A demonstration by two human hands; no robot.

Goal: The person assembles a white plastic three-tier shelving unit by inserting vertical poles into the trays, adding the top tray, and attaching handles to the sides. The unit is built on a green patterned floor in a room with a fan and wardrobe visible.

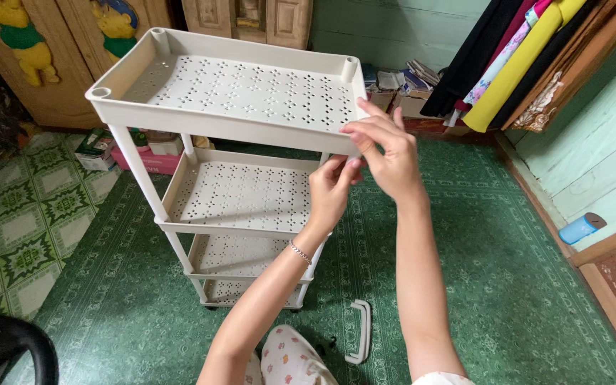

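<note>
We have the white plastic rack [237,178] standing on the green floor [507,285], four perforated trays stacked on posts. Our right hand [386,153] pinches the top tray's [244,89] near right corner; our left hand [331,192] closes just beneath it. A white handle [360,331] lies unattached nearby.

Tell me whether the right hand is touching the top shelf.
Touching: in the head view, the right hand has its fingers curled over the near corner rim of the top shelf.
</note>
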